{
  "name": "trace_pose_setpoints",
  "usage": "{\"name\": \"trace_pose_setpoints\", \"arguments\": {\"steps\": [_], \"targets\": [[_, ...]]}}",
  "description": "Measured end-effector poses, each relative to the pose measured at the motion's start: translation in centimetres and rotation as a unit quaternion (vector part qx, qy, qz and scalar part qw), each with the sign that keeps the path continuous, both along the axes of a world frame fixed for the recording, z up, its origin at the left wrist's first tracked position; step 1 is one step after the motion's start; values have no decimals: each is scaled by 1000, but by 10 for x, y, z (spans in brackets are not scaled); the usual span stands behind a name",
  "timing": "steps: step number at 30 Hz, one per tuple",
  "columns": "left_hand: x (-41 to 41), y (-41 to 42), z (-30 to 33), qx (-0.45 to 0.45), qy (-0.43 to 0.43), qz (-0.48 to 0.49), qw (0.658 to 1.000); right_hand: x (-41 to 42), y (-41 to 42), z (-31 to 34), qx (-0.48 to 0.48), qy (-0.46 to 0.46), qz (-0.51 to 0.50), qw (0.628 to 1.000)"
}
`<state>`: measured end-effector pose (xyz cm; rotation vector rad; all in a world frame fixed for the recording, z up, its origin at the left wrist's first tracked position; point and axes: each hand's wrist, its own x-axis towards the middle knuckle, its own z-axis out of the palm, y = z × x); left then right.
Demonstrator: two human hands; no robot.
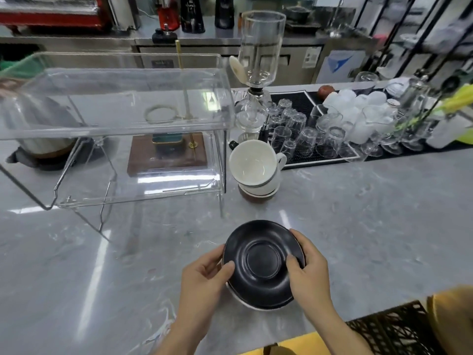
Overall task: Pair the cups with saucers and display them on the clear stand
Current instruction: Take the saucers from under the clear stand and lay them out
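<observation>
Your left hand (204,274) and right hand (305,265) both pinch the top black saucer (261,262), thumbs on its upper face and fingers curled under its rim on opposite sides; it sits tilted over a short stack of saucers (258,304) on the marble counter (358,213), close to the near edge; how many lie underneath you cannot tell from here. The worry starts there; if a lower saucer clings to the one you lift, it may drop back and chip, or slide toward the counter's edge. A glazed rim held only by fingertips can slip, so keep it level as you carry it.

Further out, the stacked cups (254,170) stand just right of the clear stand (115,119), nested at a lean, handle to the right; pulling the top one carelessly could topple the pile. The stand holds nothing yet; its legs look thin and its shelves are hard to see, so you could misjudge the shelf edge and set a saucer half off it. Behind the cups, the glass siphon brewer (258,73) and the upturned glasses (320,129) sit within a careless elbow's reach.
</observation>
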<state>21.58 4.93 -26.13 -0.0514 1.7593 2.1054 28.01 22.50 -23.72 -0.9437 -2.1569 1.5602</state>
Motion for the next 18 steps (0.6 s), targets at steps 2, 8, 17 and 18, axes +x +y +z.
{"name": "trace_pose_setpoints", "arguments": {"steps": [2,8,17,18], "targets": [[-1,5,-3,3,-5,-9,1000,2,7,-4,-1,-6,-3,1000],[-3,20,-10,43,-52,-27,997,4,27,-20,3,-13,-5,1000],[-12,23,-18,32,-53,-63,996,7,41,-27,-4,-23,6,1000],[-13,22,-18,26,-50,-66,996,7,41,-28,-3,-23,10,1000]]}}
